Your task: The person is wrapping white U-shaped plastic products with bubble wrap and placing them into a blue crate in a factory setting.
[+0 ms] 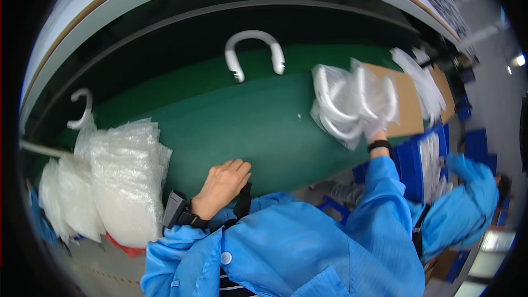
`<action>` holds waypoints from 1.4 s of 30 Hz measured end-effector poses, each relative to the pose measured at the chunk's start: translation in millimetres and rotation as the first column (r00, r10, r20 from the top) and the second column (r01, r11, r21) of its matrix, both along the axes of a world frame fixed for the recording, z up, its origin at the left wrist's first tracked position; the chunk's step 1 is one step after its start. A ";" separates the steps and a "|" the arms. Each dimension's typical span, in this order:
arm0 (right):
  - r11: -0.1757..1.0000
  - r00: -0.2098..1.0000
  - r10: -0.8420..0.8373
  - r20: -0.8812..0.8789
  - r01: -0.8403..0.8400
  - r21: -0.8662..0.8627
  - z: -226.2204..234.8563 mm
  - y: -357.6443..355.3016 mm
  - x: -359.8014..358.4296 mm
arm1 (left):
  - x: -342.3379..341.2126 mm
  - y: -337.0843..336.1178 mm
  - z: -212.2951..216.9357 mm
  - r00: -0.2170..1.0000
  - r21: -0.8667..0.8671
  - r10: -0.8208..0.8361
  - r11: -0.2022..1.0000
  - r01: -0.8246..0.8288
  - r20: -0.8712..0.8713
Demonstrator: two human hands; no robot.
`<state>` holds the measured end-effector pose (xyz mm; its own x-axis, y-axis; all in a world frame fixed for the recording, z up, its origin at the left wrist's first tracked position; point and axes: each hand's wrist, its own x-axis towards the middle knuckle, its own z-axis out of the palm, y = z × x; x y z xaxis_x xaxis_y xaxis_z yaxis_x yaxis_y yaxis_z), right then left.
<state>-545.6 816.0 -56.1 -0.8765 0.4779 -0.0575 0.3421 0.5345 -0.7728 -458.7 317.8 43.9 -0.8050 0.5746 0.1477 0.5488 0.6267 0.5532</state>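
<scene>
My left hand [224,183] rests by the near edge of the green table [242,126], its fingers curled together and nothing visible in them. At the right, my right hand [377,136] grips the near edge of a clear plastic bag [352,137]; the bag partly covers its fingers. Several white curved pieces [336,109] show through the bagged bundle, which overlaps a brown cardboard sheet [406,102]. A loose white U-shaped piece [253,35] lies farther back on the table, apart from both hands.
Stacked bubble-wrap bags [124,181] hang over the table's left edge, with another white curved piece [85,114] behind. White plastic wrapping [421,80] lies at the far right. Near a blue bin [410,162] on the right, a person in blue [459,209] is at work.
</scene>
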 end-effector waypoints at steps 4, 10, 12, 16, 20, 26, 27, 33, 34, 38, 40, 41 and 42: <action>0.599 0.864 0.150 0.481 -0.467 0.651 52.8 0.7 -20.2 | 3.5 -37.1 -12.2 0.981 -0.027 0.184 0.983 -0.183 0.058; 0.424 0.820 -0.088 0.566 -0.484 0.766 103.2 -73.5 -116.5 | 35.5 -76.5 -4.0 0.730 -0.082 0.681 0.725 -0.684 -0.061; 0.253 0.751 0.608 0.259 -0.492 0.833 67.3 -116.7 -166.4 | 44.9 -82.6 -4.7 0.589 0.002 0.794 0.596 -0.803 -0.147; 0.688 0.682 0.664 0.305 -0.718 0.109 6.6 -291.1 -272.0 | 60.1 -82.9 6.2 0.482 -0.007 0.834 0.498 -0.867 -0.270; 0.600 0.752 0.554 0.356 -0.658 0.456 -74.7 -350.1 -342.5 | 104.5 -103.2 6.2 0.227 -0.048 0.912 0.224 -0.973 -0.343; 0.496 0.642 0.675 0.364 -0.759 0.421 27.1 -376.7 -272.1 | 169.7 -133.9 -18.3 0.102 -0.134 0.966 0.072 -0.988 -0.238; 0.481 0.605 0.733 0.311 -0.784 0.392 49.3 -372.6 -250.7 | 172.6 -140.2 -21.0 0.122 -0.123 0.966 0.096 -0.988 -0.227; 0.697 0.668 0.717 -0.198 -0.676 0.241 137.5 -353.5 -77.2 | 206.2 -178.5 -28.9 0.179 -0.062 0.953 0.169 -0.984 -0.243; 0.729 0.669 0.667 -0.329 -0.676 0.102 139.5 -350.1 -57.2 | 212.4 -185.0 -28.8 0.252 -0.095 0.930 0.235 -0.967 -0.268; 0.682 0.685 0.497 -0.533 -0.688 -0.247 151.8 -369.0 -7.1 | 222.7 -204.7 -30.1 0.354 -0.142 0.890 0.326 -0.935 -0.288; 0.576 0.664 0.603 -0.442 -0.746 -0.333 155.2 -377.6 -0.1 | 230.6 -211.4 -37.7 0.414 -0.177 0.820 0.374 -0.910 -0.395; 0.561 0.653 0.635 -0.413 -0.757 -0.334 151.5 -382.5 -0.7 | 228.6 -213.6 -34.4 0.423 -0.174 0.815 0.386 -0.906 -0.396; 0.544 0.631 0.654 -0.416 -0.775 -0.321 152.6 -388.7 5.2 | 226.8 -215.1 -30.3 0.388 -0.100 0.832 0.381 -0.919 -0.398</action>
<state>-540.5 427.3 96.4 -0.9248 -0.3439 0.1625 -0.2110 0.1085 -0.9714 -232.0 102.7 13.6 -0.8304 -0.3908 0.3971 -0.3255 0.9188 0.2235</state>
